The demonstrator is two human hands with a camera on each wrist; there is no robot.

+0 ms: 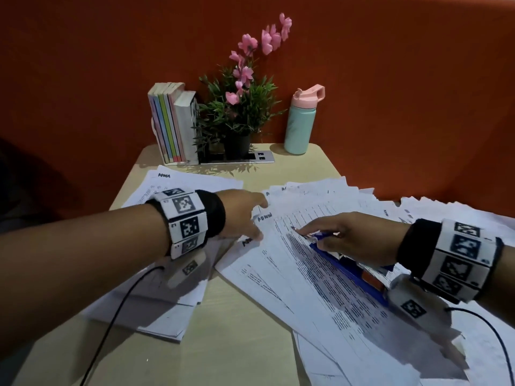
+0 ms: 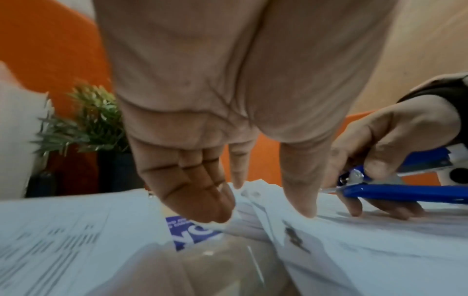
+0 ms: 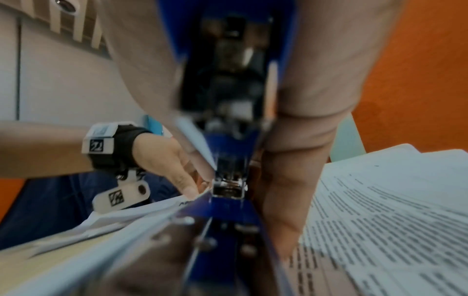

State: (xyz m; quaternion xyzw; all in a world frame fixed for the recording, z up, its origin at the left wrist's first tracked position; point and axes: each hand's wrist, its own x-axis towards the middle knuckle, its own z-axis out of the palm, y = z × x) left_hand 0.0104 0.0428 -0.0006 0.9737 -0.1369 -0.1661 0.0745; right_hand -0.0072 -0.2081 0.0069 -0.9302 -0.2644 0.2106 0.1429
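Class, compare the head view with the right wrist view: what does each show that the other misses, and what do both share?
Head view only: the books, the flowering plant and the bottle at the far edge of the table. Right wrist view only: the metal mouth of the blue stapler, close up at the edge of the printed papers. Both: the left hand touching those papers, and the right hand gripping the stapler.

1. At the far edge of the table (image 1: 237, 344) I see books (image 1: 171, 123) left, plant (image 1: 239, 107) middle, bottle (image 1: 299, 126) right.
2. One paper stack (image 1: 167, 310) lies left, a fanned spread (image 1: 320, 296) right.
3. My right hand (image 1: 348, 240) and stapler (image 1: 348, 270) sit on the spread; my left hand (image 1: 242, 213) touches its left corner.
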